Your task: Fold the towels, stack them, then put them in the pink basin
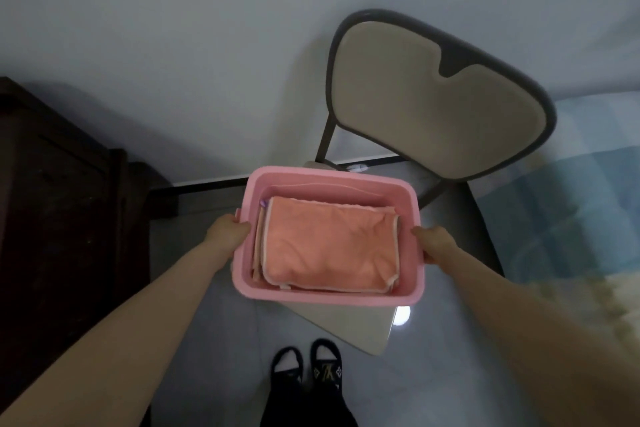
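The pink basin (408, 199) is in the middle of the head view, over the seat of a chair. Inside it lies a stack of folded towels, an orange one (329, 246) on top with paler edges of others showing beneath at the left. My left hand (228, 230) grips the basin's left rim. On the opposite side, my right hand (434, 243) grips the right rim. I cannot tell whether the basin rests on the seat or is held just above it.
A folding chair with a beige padded backrest (440, 104) and beige seat (349, 326) stands under the basin. A dark wooden cabinet (59, 204) is at the left, a bed with blue checked bedding (575, 198) at the right. My feet in black slippers (304, 364) stand on the grey floor.
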{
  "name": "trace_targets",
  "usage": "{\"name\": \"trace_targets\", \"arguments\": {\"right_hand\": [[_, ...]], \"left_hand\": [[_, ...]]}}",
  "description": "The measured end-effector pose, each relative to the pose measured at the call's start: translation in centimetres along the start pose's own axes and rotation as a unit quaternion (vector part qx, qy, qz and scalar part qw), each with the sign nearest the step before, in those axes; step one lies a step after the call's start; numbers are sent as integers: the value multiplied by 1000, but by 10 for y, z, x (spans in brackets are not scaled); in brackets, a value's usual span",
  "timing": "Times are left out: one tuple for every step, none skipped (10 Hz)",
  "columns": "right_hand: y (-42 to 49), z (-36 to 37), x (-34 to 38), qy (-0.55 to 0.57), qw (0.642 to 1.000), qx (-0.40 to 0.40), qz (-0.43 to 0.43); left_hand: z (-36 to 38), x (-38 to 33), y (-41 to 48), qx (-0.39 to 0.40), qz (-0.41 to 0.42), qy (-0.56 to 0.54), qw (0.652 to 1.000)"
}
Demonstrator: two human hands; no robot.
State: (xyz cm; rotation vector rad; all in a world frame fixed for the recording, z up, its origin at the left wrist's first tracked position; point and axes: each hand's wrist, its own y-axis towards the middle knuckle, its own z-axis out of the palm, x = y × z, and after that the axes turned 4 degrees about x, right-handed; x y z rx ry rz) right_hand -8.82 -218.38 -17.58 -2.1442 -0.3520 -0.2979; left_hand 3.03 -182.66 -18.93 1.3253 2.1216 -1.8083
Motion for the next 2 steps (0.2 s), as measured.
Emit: {"name": "trace_targets", "arguments": {"right_hand": [[-1,-3,6,-45,999,-12,-22],[-12,-13,22,-85,991,-56,-92]], "left_hand": [[5,-8,-12,-1,15,57,998],[5,-9,-25,-34,31,87,995]]}}
